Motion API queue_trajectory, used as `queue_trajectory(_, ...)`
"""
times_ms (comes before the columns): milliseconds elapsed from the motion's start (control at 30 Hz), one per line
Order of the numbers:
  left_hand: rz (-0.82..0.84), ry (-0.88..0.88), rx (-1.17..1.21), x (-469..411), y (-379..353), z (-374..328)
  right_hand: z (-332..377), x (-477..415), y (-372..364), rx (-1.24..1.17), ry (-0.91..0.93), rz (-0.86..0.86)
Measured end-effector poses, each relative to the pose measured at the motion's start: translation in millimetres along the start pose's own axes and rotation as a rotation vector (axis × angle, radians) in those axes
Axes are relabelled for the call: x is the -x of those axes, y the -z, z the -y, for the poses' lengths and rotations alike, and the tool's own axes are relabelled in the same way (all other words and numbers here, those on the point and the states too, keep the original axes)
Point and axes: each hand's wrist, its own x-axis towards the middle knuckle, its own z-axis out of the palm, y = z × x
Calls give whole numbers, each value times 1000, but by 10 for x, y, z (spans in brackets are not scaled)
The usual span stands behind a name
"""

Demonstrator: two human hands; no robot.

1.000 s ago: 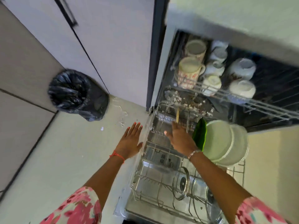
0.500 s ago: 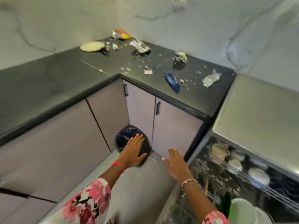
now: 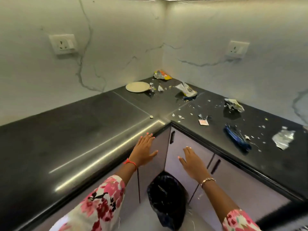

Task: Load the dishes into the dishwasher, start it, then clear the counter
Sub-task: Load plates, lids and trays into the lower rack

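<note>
2 hands are hovering empty with fingers [image 3: 147, 139] spread: left hand [image 3: 144, 151] near the counter [image 3: 83, 130] edge, right hand [image 3: 193, 165] before the cabinet doors [image 3: 233, 184]. 1 plate [image 3: 137, 86] is lying upper centre, deep in the corner; reaching along the counter's left stretch is looking freest, wrappers [image 3: 187, 90] littering the right.

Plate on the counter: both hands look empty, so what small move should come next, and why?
Probably reach the left hand toward the plate at the back corner. It looks like the only dish on the black counter, lying flat among torn wrappers. The left hand and the right hand are both open, holding nothing.
</note>
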Motion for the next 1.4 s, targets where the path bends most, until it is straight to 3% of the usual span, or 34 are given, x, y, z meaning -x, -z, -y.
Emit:
queue_trajectory(367, 4, 252, 1, -1697, 31, 1631, 199, -2573, 75, -13, 129, -97)
queue_trajectory(800, 67, 509, 40, -3283, -19, 3070, 682, -5225, 139, 126, 395, -14)
queue_trajectory(1000, -60, 534, -23, -3285, -207, 3198, 971, -5923, 28, 180, 482, 3)
queue_trajectory(1400, -58, 549, -7, -3317, -238, 3251, 1334, -6498, -267, 429, 565, -3)
